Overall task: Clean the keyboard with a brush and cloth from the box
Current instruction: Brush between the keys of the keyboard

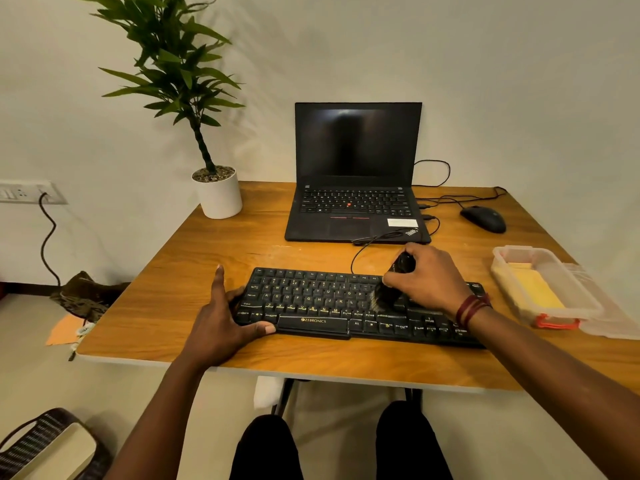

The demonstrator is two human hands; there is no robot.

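**A:** so where's the brush at?

**B:** right hand point(427, 278) has its fingers curled round the black brush point(388, 292), bristles down on the keys toward the right side of the keyboard point(311, 303).

**A:** and the other hand?

**B:** left hand point(221, 323) is spread open, bracing the keyboard's left end, thumb along its front edge. yellow cloth point(533, 289) sits in the clear box point(502, 271) right of the keyboard.

Dim warm light, sharp, wide-angle edge distortion
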